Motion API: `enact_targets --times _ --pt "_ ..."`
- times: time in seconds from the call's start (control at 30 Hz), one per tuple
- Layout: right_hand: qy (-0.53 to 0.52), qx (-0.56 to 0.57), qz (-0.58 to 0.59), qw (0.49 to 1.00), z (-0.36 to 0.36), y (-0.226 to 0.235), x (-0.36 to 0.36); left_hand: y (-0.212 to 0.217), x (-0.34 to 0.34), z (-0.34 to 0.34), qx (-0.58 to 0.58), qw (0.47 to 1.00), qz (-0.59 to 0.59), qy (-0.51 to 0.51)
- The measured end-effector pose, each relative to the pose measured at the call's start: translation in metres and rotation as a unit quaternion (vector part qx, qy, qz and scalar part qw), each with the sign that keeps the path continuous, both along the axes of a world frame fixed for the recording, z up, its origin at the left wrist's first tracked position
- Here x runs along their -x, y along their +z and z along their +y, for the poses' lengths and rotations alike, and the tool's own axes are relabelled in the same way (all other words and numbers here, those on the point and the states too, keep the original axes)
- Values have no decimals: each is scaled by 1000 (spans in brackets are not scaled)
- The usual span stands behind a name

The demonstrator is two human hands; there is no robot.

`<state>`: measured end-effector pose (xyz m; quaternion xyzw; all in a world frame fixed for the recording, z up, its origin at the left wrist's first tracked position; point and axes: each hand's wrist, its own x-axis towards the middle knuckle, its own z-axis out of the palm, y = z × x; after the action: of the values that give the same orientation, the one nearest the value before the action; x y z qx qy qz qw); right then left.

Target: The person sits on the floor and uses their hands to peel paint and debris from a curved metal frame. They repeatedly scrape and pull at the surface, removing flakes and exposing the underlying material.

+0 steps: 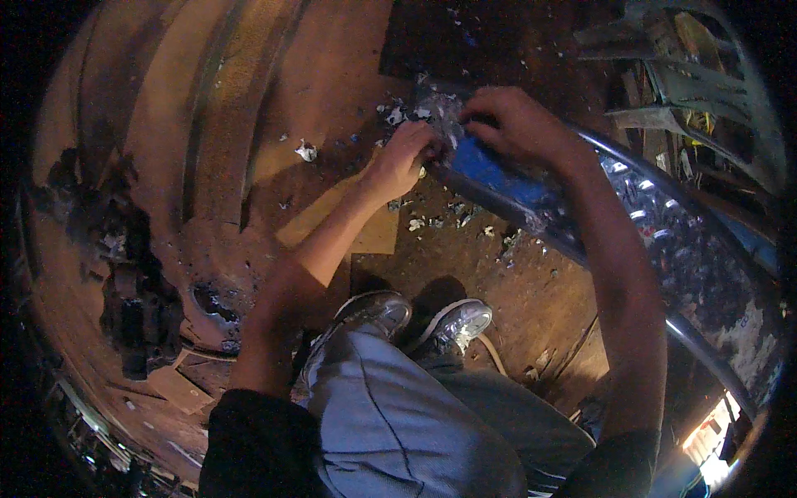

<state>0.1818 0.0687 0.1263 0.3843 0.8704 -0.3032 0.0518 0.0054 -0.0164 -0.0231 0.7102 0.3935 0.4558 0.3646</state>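
A long car-body panel (664, 220), dark and glossy with a blue stretch (496, 176), runs from the upper middle toward the right. At its far end lies a crumpled, greyish, see-through film (447, 114), with ragged flakes about it. My left hand (407, 156) is closed at the panel's near edge, beside the film; its fingertips are turned away, so what they grip is hidden. Across from it, my right hand (510, 123) bends over the blue stretch, thumb and fingers pinched at the film's right side.
Pale scraps (305, 150) and flakes litter the brown floor. A flat tan sheet (365, 224) lies under my left forearm. Dark greasy machinery (133, 307) stands at left, near long curved metal strips (224, 108). Grey frame parts (697, 91) are piled at upper right. My shoes (461, 324) are close below.
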Motion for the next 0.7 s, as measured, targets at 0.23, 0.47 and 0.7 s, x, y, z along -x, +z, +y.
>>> enact_targets --times 0.23,0.47,0.7 --pt "-12 -4 0 1000 0 -4 -1 34 -9 -29 153 978 -25 142" --pt "-23 8 -5 1000 -1 0 1 52 -15 -32 146 976 0 160" --pt "-6 13 -11 1000 2 2 3 47 -15 -22 200 970 102 93"
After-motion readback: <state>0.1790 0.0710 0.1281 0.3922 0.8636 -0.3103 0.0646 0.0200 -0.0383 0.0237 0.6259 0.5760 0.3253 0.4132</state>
